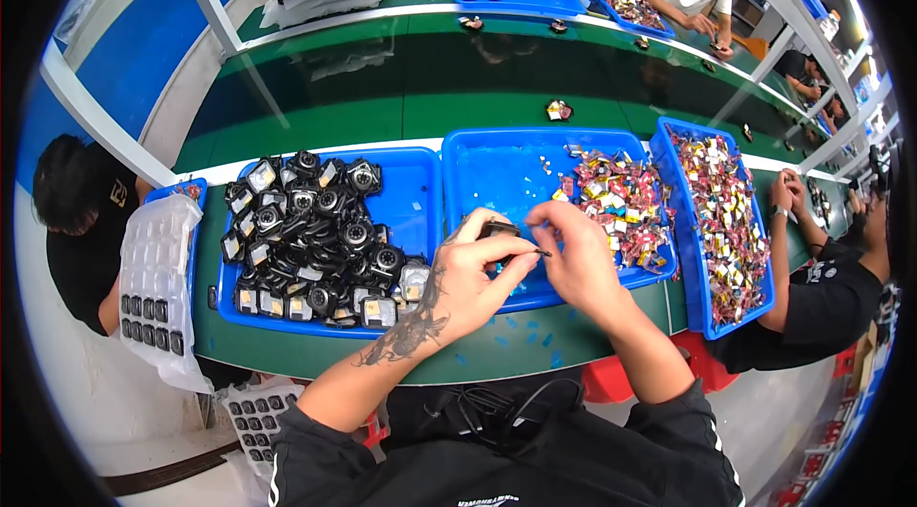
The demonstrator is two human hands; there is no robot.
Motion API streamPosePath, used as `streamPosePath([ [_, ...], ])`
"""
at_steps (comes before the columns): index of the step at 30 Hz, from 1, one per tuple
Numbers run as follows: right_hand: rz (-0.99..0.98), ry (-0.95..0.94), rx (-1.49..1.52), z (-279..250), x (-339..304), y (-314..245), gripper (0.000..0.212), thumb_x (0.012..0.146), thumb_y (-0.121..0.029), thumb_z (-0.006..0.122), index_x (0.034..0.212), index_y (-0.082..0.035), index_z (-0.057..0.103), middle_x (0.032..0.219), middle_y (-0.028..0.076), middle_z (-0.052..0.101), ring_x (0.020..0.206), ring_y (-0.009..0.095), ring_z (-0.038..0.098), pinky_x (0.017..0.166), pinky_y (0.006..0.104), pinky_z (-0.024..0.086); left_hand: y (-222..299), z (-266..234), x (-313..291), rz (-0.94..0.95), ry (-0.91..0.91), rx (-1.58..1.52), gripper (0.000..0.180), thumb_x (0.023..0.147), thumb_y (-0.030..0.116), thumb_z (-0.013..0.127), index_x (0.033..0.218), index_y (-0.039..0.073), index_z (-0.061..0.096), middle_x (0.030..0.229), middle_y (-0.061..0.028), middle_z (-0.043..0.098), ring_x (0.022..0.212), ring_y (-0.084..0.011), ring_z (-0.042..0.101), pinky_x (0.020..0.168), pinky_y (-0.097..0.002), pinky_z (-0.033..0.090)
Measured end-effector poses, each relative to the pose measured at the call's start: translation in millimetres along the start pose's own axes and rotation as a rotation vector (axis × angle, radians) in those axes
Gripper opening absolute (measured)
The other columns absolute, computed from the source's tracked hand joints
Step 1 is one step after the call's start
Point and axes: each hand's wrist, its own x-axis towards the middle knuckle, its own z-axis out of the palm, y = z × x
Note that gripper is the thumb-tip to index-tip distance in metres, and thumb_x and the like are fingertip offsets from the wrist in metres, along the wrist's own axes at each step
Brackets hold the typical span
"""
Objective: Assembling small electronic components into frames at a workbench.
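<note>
My left hand is closed around a black watch case, holding it over the middle blue tray. Its thumb and forefinger pinch the side of the case, and a dark tip shows past them. Close by on the right, my right hand has its fingers curled in toward the case; whatever lies between them is hidden. Many black watch cases are heaped in the left blue tray. Small parts with pink, yellow and white wrapping are piled on the right side of the middle tray.
A third blue tray, full of similar small parts, stands at the right. Blue film scraps lie on the green table edge. Beyond runs a green conveyor carrying a few pieces. Co-workers sit on both sides and opposite. White plastic trays stand at left.
</note>
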Motion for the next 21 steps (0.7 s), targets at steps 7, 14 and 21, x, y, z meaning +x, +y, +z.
streamPosePath([
  [7, -0.047, 0.046, 0.42, 1.9, -11.9, -3.7, 0.016, 0.087, -0.002, 0.065, 0.104, 0.0, 0.068, 0.095, 0.006, 0.063, 0.082, 0.01, 0.06, 0.068, 0.022, 0.051, -12.2, 6.9, -2.3, -0.176, 0.062, -0.242, 0.014, 0.087, 0.004, 0.069, 0.099, -0.001, 0.071, 0.098, -0.0061, 0.059, 0.083, -0.0114, 0.061, 0.071, -0.0229, 0.051],
  [14, -0.109, 0.272, 0.261, -9.9, -14.7, -18.9, 0.014, 0.084, 0.003, 0.066, 0.097, 0.0, 0.07, 0.086, 0.009, 0.067, 0.076, 0.016, 0.064, 0.066, 0.026, 0.051, -5.0, -3.0, 6.0, -0.262, 0.029, -0.737, 0.051, 0.095, -0.003, 0.049, 0.144, 0.001, 0.035, 0.131, -0.0161, 0.055, 0.11, -0.0178, 0.058, 0.09, -0.0304, 0.049],
  [21, -0.2, 0.165, 0.029, -1.5, -9.7, -45.2, 0.017, 0.081, 0.004, 0.068, 0.097, 0.0, 0.07, 0.078, 0.01, 0.066, 0.063, 0.015, 0.061, 0.056, 0.0281, 0.047, -8.0, 0.4, -0.8, -0.233, -0.063, -0.72, 0.046, 0.094, -0.006, 0.05, 0.139, -0.003, 0.039, 0.136, -0.0171, 0.052, 0.123, -0.021, 0.053, 0.104, -0.0333, 0.043],
])
